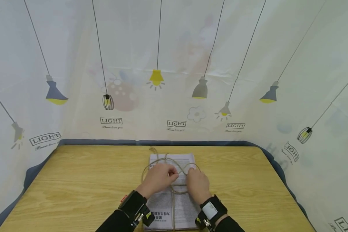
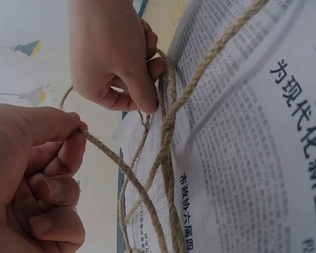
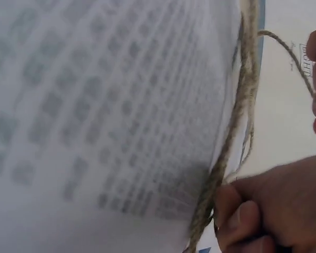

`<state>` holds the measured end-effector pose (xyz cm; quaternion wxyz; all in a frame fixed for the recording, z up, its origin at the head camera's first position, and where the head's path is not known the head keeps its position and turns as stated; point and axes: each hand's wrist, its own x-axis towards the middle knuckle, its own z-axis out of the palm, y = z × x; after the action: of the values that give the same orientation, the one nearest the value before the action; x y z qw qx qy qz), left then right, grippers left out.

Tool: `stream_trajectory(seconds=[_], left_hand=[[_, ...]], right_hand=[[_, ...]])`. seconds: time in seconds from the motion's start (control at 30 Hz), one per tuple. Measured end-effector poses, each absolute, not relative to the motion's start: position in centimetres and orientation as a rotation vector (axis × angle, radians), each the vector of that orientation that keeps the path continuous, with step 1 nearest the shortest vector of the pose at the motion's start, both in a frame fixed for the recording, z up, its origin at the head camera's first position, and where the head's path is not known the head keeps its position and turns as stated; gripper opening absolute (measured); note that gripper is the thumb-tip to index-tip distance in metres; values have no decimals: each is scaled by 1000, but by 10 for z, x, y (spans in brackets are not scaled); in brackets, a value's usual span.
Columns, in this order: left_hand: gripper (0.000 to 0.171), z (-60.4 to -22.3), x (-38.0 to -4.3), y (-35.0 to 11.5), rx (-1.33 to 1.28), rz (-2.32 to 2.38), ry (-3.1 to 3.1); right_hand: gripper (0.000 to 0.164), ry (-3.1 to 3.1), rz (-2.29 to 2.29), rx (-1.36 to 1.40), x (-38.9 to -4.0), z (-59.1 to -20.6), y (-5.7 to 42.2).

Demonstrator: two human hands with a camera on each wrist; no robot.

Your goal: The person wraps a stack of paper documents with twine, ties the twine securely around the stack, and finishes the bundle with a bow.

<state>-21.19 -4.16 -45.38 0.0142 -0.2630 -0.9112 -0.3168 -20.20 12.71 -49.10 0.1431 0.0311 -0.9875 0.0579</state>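
A stack of printed paper sheets [image 1: 162, 206] lies on the table, with twine [image 1: 173, 209] running along and across its top. My left hand [image 1: 160, 176] pinches one strand of the twine [image 2: 113, 156] between thumb and forefinger, raised above the sheets. At the right edge of the stack, my right hand [image 1: 198, 184] has its fingers curled round another part of the twine, low against the paper, as the right wrist view shows. Loose loops of twine [image 1: 162, 158] arch over the far end of the stack between and beyond both hands.
The wooden table [image 1: 90, 180] spreads on both sides of the stack. Behind it hangs a pale curtain [image 1: 133, 42] printed with lamps, meeting the table's far edge along a dark blue border [image 1: 104, 141]. Black wrist straps with cameras [image 1: 136, 206] sit on both wrists.
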Motion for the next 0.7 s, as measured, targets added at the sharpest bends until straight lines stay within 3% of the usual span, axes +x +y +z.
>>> stream_trajectory(seconds=[0.37, 0.7], left_hand=[[14, -456, -214, -43, -812, -1029, -2828], [13, -459, -214, -45, -768, -1017, -2873]], right_hand=[[20, -2906, 243, 360, -167, -452, 142], [18, -3018, 457, 422, -137, -436, 197]])
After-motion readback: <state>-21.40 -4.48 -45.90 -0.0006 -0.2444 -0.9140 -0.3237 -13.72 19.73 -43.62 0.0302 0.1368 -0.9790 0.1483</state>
